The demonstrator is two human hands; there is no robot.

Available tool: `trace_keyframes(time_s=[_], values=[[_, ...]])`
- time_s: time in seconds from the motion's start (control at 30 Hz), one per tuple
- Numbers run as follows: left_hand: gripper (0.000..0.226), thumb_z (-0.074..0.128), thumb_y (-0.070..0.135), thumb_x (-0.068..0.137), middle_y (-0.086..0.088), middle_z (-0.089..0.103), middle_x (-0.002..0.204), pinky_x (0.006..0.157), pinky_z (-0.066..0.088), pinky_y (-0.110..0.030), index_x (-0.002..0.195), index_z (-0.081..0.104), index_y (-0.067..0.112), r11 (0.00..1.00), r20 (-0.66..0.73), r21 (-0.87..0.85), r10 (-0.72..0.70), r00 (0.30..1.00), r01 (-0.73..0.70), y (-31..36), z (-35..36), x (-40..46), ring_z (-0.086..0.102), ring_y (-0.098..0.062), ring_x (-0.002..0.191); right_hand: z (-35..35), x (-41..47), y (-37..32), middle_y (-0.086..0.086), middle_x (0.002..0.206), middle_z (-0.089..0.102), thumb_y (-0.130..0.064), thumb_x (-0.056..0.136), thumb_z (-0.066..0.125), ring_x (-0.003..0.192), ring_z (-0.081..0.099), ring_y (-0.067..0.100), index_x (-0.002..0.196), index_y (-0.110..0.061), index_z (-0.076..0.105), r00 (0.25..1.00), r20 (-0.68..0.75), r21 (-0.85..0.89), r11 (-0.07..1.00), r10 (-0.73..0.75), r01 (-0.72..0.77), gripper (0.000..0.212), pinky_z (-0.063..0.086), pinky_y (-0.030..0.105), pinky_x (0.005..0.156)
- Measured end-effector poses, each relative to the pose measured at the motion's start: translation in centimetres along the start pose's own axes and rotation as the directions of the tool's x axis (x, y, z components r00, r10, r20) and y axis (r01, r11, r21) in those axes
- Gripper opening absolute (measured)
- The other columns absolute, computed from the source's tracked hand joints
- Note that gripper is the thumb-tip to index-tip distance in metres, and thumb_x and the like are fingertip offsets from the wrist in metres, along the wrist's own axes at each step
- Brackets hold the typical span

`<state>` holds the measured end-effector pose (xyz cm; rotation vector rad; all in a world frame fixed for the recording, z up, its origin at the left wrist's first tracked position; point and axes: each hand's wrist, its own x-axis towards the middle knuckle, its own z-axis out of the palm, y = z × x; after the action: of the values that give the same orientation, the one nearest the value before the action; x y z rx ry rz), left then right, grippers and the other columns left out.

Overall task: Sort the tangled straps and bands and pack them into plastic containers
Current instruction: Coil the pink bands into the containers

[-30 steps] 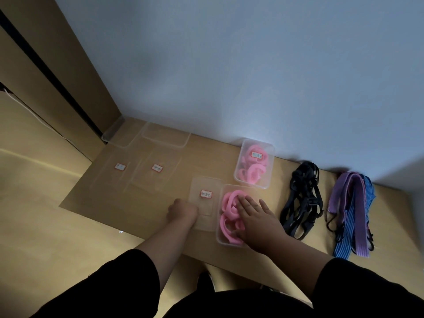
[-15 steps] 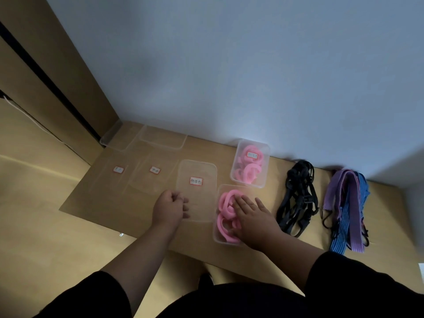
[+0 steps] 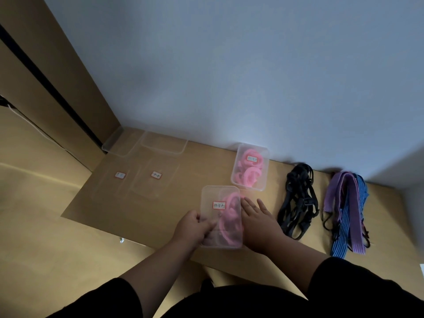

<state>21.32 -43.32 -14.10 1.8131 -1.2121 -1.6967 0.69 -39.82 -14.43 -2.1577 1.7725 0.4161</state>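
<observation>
At the near edge of the board, the left hand (image 3: 191, 227) pinches a clear labelled lid (image 3: 220, 216), its long axis pointing away, half-covering the pink-band container (image 3: 231, 239); the right hand (image 3: 258, 222) lies flat beside it, fingers spread.

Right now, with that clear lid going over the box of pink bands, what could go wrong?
1. The lid sits off to the left of the near container, so it may not seat squarely.
2. The pink bands bulge high; one could get pinched under the rim.
3. The left hand grips only the lid's left edge while the right hand rests flat beside the box, so the box could slide on the smooth board.
</observation>
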Motion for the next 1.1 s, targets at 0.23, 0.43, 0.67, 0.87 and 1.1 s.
trace_keyframes(time_s=[0.23,0.43,0.67,0.87,1.1], values=[[0.022,0.075,0.013,0.087,-0.011,0.065,0.074,0.055,0.055,-0.036,0.094,0.055,0.007,0.999,0.040,-0.005,0.047,0.998,-0.046,1.0,0.9,0.3,0.060,-0.021,0.056,-1.3,-1.1,0.6,-0.014,0.158,-0.012,-0.073,0.093,0.034,0.153,-0.014,0.011,0.159,-0.035,0.002,0.996,-0.086,0.268,0.963,-0.011,0.034,0.083,-0.011,0.036,0.123],[0.024,0.077,0.016,0.085,-0.012,0.071,0.082,0.059,0.057,-0.038,0.097,0.060,0.005,0.997,0.074,0.045,0.057,0.996,-0.061,2.1,1.8,0.7,0.067,-0.024,0.063,-0.6,-2.6,2.5,-0.012,0.164,-0.009,-0.062,0.093,0.055,0.147,-0.014,0.008,0.159,-0.025,-0.006,0.990,-0.039,0.496,0.863,0.134,-0.098,0.097,-0.003,0.033,0.124],[0.050,0.078,0.048,0.058,-0.008,0.075,0.086,0.074,0.059,-0.050,0.092,0.065,0.014,0.991,0.136,0.102,0.077,0.988,-0.091,3.0,2.2,0.8,0.070,-0.025,0.075,-1.2,-3.7,3.6,-0.004,0.167,0.015,-0.015,0.096,0.052,0.154,0.013,0.015,0.160,-0.023,0.014,0.968,-0.148,0.571,0.817,0.204,-0.085,0.074,0.015,0.027,0.124],[0.064,0.071,0.064,0.049,-0.005,0.076,0.084,0.074,0.061,-0.051,0.092,0.066,0.017,0.980,0.137,0.164,0.087,0.987,-0.110,2.4,2.0,0.5,0.074,-0.025,0.079,-2.9,-1.4,0.9,0.000,0.168,0.012,-0.054,0.099,0.030,0.154,0.008,0.016,0.160,-0.021,0.019,0.974,-0.214,0.370,0.929,0.077,0.008,0.070,-0.004,0.027,0.120],[0.029,0.066,0.046,0.088,0.005,0.060,0.073,0.046,0.044,-0.026,0.078,0.052,0.022,0.864,0.140,0.465,0.142,0.980,-0.192,1.9,2.0,0.0,0.060,-0.015,0.062,-2.6,0.9,-0.6,0.010,0.168,0.008,-0.054,0.093,0.005,0.155,-0.001,0.022,0.154,-0.013,0.031,0.984,-0.173,0.103,0.994,0.036,-0.018,0.078,-0.012,0.039,0.120]])
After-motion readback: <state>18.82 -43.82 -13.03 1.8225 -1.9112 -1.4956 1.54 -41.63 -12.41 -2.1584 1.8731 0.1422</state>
